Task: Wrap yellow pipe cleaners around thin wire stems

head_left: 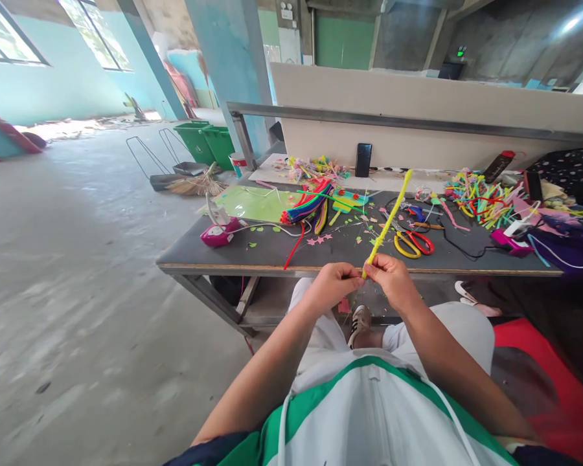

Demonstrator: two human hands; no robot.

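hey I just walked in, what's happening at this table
A person holds a yellow fuzzy stem upright at its lower end, right hand and left hand close together at the table's near edge. Scissors lie open just beyond, near pink paper stars and a bundle of colored stems. A phone stands at the back.

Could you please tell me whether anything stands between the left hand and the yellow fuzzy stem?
Nothing visible does: the left hand has its fingertips right at the lower end of the yellow fuzzy stem, beside the right hand.
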